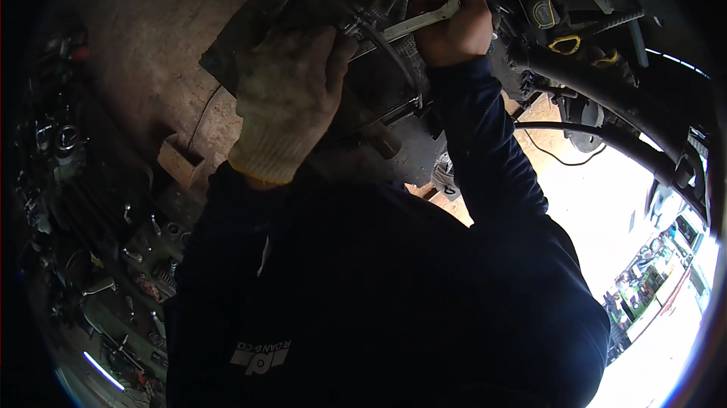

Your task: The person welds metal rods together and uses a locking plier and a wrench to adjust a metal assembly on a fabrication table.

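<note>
My left hand (291, 97) wears a pale knitted work glove, soiled with dark marks. Its fingers curl over dark metal parts, and what they grip is hidden. My right hand (460, 33) is bare and closed around a flat, pale metal bar (420, 23), shaped like a wrench handle. The thumb lies along the bar's upper end. From that hand the bar slants down to the left, toward a small shiny fitting (350, 28) beside my gloved thumb. A dark curved hose (394, 56) passes between my hands. Shadow hides much of the machinery around them.
Thick dark pipes (598, 90) and a yellow-and-black tape measure (544, 14) are at the right. Hand tools and metal parts crowd a bench (113, 309) on the left. An angled metal piece (180, 162) rests on the brown floor (144, 52). Bright light comes in at lower right.
</note>
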`<state>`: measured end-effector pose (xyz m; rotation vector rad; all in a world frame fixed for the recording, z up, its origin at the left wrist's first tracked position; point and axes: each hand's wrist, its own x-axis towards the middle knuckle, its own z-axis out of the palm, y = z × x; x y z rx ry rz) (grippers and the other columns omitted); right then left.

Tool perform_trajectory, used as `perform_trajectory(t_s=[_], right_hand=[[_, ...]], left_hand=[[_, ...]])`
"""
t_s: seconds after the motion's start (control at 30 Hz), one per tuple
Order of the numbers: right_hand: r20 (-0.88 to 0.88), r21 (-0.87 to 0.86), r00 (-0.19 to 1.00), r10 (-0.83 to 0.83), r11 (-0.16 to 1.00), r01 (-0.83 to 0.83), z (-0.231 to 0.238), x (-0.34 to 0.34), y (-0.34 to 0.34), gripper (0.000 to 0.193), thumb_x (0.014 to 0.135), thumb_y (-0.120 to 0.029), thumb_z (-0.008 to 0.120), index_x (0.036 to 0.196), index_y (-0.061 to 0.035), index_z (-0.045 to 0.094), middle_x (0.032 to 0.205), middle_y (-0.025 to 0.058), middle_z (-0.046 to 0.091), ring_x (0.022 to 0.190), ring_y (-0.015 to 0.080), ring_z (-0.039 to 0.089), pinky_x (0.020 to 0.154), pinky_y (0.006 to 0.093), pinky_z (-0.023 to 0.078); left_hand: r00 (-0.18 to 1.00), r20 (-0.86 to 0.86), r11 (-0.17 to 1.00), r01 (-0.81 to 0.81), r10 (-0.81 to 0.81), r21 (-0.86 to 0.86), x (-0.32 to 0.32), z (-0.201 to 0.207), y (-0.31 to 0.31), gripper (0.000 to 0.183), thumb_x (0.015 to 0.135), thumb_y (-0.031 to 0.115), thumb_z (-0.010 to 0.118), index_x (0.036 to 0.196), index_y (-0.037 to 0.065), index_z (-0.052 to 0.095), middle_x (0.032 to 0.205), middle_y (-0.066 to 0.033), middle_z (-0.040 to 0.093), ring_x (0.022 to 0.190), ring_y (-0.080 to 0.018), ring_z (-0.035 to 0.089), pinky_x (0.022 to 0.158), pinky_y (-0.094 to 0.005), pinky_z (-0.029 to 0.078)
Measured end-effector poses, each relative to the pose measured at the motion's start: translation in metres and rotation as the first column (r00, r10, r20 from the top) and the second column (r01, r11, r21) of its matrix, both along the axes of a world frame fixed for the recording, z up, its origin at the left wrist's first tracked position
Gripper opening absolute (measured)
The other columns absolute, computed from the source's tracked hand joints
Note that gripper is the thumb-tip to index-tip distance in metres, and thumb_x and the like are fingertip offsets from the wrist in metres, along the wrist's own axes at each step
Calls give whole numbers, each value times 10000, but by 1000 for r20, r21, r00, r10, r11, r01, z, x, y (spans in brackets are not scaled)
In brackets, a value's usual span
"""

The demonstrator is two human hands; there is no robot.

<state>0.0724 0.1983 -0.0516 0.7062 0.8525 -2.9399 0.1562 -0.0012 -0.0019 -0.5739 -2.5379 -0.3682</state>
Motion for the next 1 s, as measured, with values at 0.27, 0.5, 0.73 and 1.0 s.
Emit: perform_trajectory(t_s=[0.27,0.5,0.73,1.0], right_hand=[[45,149,999,20,988,-26,23,-3,-23,259,1019,-362,493,891,-140,529,643,-27,432,538,113,403,544,282,412],[146,236,852,503,819,-523,5,-89,-74,169,967,-195,607,962,-26,599,808,67,515,641,191,514,572,378,424],[20,322,775,632,730,-603,-29,-120,-99,232,1000,-272,580,995,-41,596,793,36,471,602,180,433,503,413,428],[-325,44,932,159,987,-153,20,-51,10,258,1037,-383,509,970,-135,535,776,-18,438,605,105,366,604,278,381]], left_hand=[[990,74,991,-122,119,44,8,-12,2,235,883,316,735,912,111,623,767,-15,539,654,-158,573,596,-317,490],[995,68,989,-86,78,123,4,-21,0,231,889,301,727,960,104,629,816,-33,554,714,-200,595,641,-369,503],[975,212,961,7,-68,276,-5,9,-2,151,944,183,629,926,42,680,836,-129,673,736,-244,658,703,-396,535],[972,233,496,-188,-29,848,8,3,-5,257,1025,96,489,1227,-39,572,1161,-156,664,997,-238,683,914,-363,553]])
